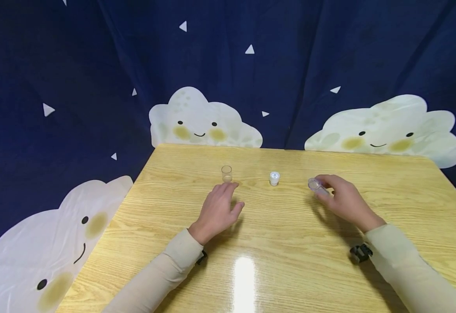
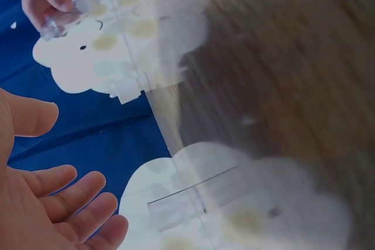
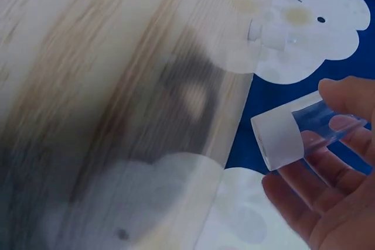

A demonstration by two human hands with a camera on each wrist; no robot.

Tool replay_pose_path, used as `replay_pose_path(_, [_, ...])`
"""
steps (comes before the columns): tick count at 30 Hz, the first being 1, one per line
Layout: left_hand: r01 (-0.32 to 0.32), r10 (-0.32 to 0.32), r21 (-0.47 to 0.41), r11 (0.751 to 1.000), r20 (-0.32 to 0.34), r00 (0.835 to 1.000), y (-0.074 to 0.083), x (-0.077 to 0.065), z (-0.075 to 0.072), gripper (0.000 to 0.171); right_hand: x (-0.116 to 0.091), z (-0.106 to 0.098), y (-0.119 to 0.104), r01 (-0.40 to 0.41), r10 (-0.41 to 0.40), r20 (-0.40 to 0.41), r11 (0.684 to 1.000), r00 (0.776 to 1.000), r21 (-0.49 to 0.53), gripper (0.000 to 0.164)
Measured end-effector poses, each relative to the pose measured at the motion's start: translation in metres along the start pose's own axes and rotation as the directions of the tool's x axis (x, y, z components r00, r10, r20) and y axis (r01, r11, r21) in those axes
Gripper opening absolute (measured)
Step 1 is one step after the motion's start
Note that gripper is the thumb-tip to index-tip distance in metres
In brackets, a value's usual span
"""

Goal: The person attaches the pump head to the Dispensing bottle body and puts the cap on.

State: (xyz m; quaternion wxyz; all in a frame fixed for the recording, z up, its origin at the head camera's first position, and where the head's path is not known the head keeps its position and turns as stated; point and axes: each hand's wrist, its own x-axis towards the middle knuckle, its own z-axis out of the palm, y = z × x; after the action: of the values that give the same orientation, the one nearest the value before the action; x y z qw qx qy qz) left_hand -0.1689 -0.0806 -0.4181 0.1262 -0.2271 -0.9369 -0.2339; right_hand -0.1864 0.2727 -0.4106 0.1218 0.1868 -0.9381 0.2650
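Observation:
My right hand [image 1: 343,198] grips a small clear cup [image 3: 278,136] between thumb and fingers. A white band surrounds its lower end, and it is held tilted above the table. My left hand [image 1: 218,211] holds nothing; its fingers are spread and relaxed, with the fingertips just in front of another clear cup [image 1: 226,174]. This second clear cup [image 2: 173,209] stands upright on the table. Between the two hands and a little farther back stands a small white cup [image 1: 274,178], which also shows in the left wrist view.
The wood-grain table [image 1: 290,252] is glossy and reflects the light. Its far edge meets a dark blue curtain [image 1: 220,48] printed with smiling clouds and small white triangles. Black wrist straps show at both sleeves.

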Motion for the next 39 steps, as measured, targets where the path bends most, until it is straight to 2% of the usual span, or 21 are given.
replay_pose_path(7, [0.009, -0.009, 0.006, 1.0, 0.015, 1.0, 0.0, -0.001, 0.0, 0.052, 0.0, 0.001, -0.014, 0.093, -0.095, -0.047, 0.995, 0.994, -0.037, 0.034])
replay_pose_path(20, [0.011, -0.011, 0.004, 1.0, 0.018, 1.0, 0.0, -0.004, -0.002, 0.052, -0.001, 0.006, -0.025, 0.152, -0.155, -0.065, 0.987, 0.986, -0.052, 0.037])
replay_pose_path(39, [0.004, -0.003, -0.012, 1.0, 0.034, 0.999, 0.0, -0.001, 0.001, 0.052, -0.003, 0.009, -0.032, 0.113, -0.113, 0.013, 0.992, 0.994, -0.057, 0.037])
